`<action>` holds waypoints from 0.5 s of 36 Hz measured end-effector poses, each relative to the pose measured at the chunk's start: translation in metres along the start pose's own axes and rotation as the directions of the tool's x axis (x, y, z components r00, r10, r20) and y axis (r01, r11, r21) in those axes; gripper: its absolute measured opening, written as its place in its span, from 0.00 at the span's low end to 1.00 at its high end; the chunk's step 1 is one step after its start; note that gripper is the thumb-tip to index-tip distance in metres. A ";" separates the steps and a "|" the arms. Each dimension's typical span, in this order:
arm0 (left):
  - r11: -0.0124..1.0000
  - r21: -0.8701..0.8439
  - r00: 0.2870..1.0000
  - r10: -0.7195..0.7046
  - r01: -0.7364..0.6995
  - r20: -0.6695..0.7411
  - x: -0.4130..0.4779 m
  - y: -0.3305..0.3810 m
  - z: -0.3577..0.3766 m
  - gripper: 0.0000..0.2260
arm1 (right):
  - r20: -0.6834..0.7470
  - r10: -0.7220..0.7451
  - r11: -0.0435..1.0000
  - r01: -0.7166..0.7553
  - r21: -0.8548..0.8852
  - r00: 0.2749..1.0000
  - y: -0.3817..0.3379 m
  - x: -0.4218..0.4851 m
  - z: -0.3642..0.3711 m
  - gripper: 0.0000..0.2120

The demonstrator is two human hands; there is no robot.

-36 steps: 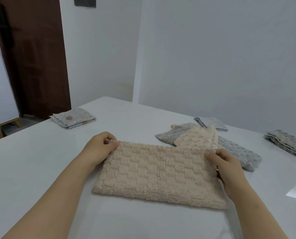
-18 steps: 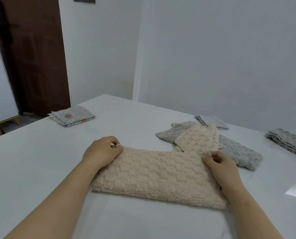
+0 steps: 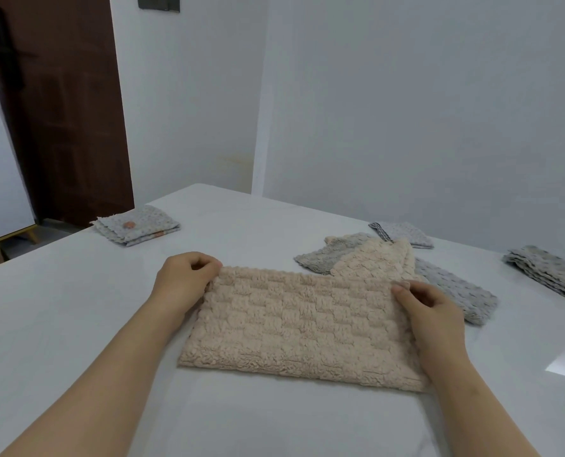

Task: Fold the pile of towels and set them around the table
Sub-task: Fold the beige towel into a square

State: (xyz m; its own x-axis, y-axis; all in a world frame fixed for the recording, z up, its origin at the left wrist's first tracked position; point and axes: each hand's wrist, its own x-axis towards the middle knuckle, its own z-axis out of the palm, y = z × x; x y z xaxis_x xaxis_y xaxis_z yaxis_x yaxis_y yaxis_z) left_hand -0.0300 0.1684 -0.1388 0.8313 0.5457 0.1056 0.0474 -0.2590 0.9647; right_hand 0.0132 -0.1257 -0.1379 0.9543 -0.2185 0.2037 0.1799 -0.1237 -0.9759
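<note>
Two hands pinch the far corners of the beige towel (image 3: 300, 328): the left hand (image 3: 185, 278) curls on the far-left corner and the right hand (image 3: 429, 308) on the far-right. The towel lies flat on the worktop (image 3: 76, 308) right in front of the person, seemingly doubled. It is probably held this way to square its edges before another fold (the unfolded pile (image 3: 373, 262) waits just behind). Compared with half a second ago, both grips remain on their corners and the towel has barely shifted.

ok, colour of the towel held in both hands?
Beige towel, raised block weave. Clearest in the head view.
</note>
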 end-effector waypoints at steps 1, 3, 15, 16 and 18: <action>1.000 -0.026 1.000 -0.002 0.002 -0.001 0.000 0.000 0.000 0.08 | -0.006 -0.011 1.000 0.011 0.023 1.000 -0.001 0.000 0.001 0.04; 0.998 -0.070 1.000 -0.001 0.001 0.002 -0.001 0.000 0.001 0.07 | -0.015 -0.037 0.997 0.038 0.060 0.999 -0.001 0.000 0.002 0.07; 0.990 0.120 0.989 0.052 -0.068 0.137 0.003 -0.007 0.004 0.04 | 0.080 -0.002 0.997 0.008 -0.074 0.997 0.001 0.000 0.003 0.18; 0.972 0.213 0.982 0.062 -0.100 0.180 0.002 -0.007 0.003 0.05 | 0.106 0.021 0.990 -0.006 -0.140 0.994 0.002 -0.001 0.003 0.19; 0.910 0.377 0.964 0.076 -0.172 0.256 0.000 -0.006 0.003 0.10 | 0.138 0.082 0.974 -0.050 -0.221 0.987 0.003 0.000 0.004 0.21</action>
State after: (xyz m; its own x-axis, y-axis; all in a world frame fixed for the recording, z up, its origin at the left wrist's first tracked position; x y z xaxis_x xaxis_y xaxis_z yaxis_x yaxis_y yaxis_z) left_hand -0.0289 0.1675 -0.1448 0.9464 0.3022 0.1138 0.1088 -0.6303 0.7687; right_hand 0.0149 -0.1225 -0.1410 0.9896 -0.0920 0.1102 0.0749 -0.3238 -0.9432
